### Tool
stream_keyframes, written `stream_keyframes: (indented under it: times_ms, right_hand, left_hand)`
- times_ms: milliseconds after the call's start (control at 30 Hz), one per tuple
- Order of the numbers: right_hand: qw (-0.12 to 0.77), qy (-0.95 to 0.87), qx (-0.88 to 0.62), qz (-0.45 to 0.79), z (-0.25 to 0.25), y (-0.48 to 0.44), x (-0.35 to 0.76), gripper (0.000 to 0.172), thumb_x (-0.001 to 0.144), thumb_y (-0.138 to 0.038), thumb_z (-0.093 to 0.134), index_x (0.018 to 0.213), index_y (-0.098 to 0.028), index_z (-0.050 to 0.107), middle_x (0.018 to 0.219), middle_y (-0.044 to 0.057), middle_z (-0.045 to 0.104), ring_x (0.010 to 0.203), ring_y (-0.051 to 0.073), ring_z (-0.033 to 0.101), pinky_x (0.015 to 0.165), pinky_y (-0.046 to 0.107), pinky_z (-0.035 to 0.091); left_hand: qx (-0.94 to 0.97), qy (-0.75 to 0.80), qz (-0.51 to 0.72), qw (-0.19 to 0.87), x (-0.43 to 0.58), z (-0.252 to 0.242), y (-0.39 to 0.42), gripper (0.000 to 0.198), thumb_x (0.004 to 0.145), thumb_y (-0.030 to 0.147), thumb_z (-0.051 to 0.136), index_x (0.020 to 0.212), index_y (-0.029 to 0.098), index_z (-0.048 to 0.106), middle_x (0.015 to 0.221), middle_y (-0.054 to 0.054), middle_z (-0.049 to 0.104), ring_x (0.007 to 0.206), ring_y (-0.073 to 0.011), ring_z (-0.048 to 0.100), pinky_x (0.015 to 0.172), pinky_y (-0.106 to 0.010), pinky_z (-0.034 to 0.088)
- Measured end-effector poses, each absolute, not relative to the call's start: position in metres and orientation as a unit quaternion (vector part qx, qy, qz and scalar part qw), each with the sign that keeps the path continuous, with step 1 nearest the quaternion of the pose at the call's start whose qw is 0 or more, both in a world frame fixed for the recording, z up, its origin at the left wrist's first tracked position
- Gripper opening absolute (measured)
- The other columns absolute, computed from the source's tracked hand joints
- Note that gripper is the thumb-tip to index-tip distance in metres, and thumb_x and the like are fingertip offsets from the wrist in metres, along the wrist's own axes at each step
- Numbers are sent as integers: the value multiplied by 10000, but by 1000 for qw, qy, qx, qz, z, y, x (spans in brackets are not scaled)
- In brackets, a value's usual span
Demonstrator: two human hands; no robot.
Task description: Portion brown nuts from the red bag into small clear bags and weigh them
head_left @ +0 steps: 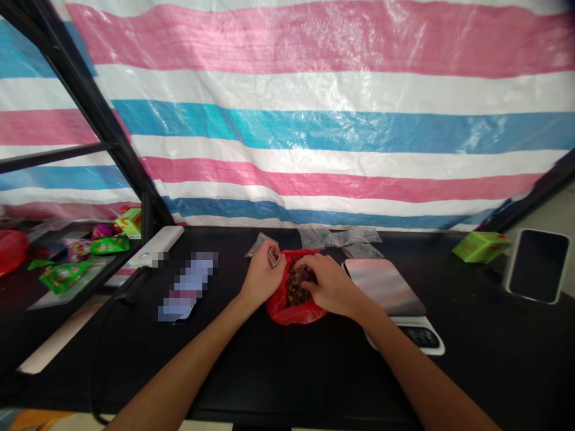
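Dark lumps (294, 288) in red bag (279, 311)

Materials at the bench. Backdrop: a woven plastic tarpaulin (314, 90), crinkled, with a glossy sheen across its pink, white and blue stripes. Bench top (287, 371): black, smooth, matt. Centre: a thin red plastic bag (281, 311), shiny and creased, around rough dark lumps (295, 287). Behind it: clear plastic sachets (339, 237), thin and glossy. Right: a flat panel (384, 287), smooth with a mirror-like gloss, and a green cardboard box (480, 246), matt. Left: a black frame (87, 96), smooth, its material unclear.
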State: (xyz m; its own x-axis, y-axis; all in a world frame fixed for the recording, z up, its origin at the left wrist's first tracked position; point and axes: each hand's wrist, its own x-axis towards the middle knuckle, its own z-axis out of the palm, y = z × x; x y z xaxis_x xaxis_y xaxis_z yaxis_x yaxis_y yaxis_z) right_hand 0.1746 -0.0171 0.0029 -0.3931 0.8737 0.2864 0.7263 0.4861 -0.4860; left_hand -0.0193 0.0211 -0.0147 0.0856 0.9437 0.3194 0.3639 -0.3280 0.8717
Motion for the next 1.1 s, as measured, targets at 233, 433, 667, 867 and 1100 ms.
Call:
stream_keyframes:
  times_ms: [233, 433, 667, 867, 1100]
  right_hand:
    - [375, -758, -452, 285, 12, -13, 179, 294, 873, -102, 607, 1131, -243, 597, 1062, 19, 742, 1013, 201, 692, 925, 366, 506]
    - [428, -779, -411, 201, 17, -19, 171, 341, 952, -174, 562, 1281, -261, 577, 1243, 69, 662, 1184, 224, 630, 1068, 411, 477]
    - [378, -829, -403, 87, 15, -31, 155, 476, 910, -98, 533, 1355, -264, 558, 1372, 109, 540, 1271, 262, 552, 1103, 449, 473]
    - [373, -834, -398, 80, 10, -29, 155, 523, 922, -68, 484, 1395, -279, 547, 1293, 115, 545, 1186, 250, 595, 1012, 421, 541]
    - [383, -842, -375, 55, 8, -28, 157, 443, 992, -153, 505, 1416, -282, 511, 1342, 106, 605, 1237, 261, 586, 1069, 465, 492]
  left_hand:
    - [691, 495, 489, 198, -28, -8, 21, 91, 926, 287, 575, 952, 217, 523, 859, 7, 593, 765, -145, 582, 730, -269, 461]
    - [782, 453, 397, 159, -25, -10, 15, 153, 890, 279, 625, 1021, 216, 578, 971, -37, 627, 944, -214, 594, 832, -334, 474]
    - [788, 431, 390, 203, -23, -18, 13, 355, 803, 198, 670, 1141, 202, 561, 1113, -66, 626, 1071, -243, 605, 968, -397, 490]
    - [787, 424, 393, 216, -22, -19, 13, 302, 832, 212, 661, 1122, 208, 579, 1103, -64, 651, 1056, -244, 623, 949, -392, 498]
    - [767, 427, 416, 238, -21, -23, 13, 400, 786, 195, 691, 1162, 205, 557, 1145, -69, 650, 1084, -248, 626, 979, -396, 487]
